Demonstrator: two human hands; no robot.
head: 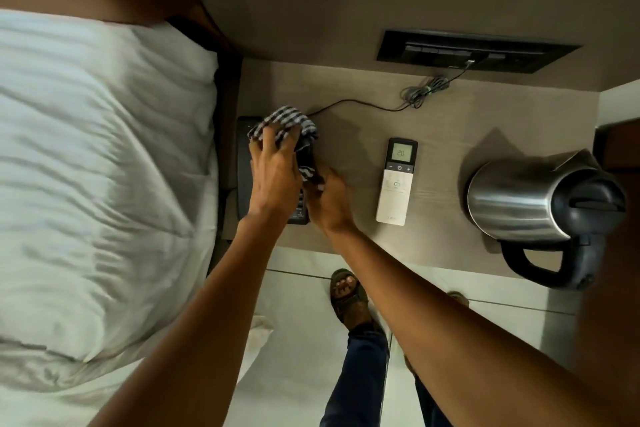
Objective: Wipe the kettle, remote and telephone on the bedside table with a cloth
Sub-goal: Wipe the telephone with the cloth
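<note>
A black telephone [244, 163] lies at the left end of the bedside table [446, 135], mostly hidden under my hands. My left hand [273, 173] presses a checked cloth [287, 123] onto the telephone's top. Beside it, my right hand [329, 199] pinches the cloth's hanging end at the telephone's right edge. A white remote [396, 189] with a lit display rests in the middle of the table, apart from both hands. A steel kettle [526, 198] with a black lid and handle stands at the right end.
A bed with a white pillow [104, 156] fills the left side. A thin cable [363, 104] runs from the telephone to a black socket panel [474, 50] on the wall, with a coiled bundle [424, 90]. My sandalled foot [348, 295] stands on the tiled floor below.
</note>
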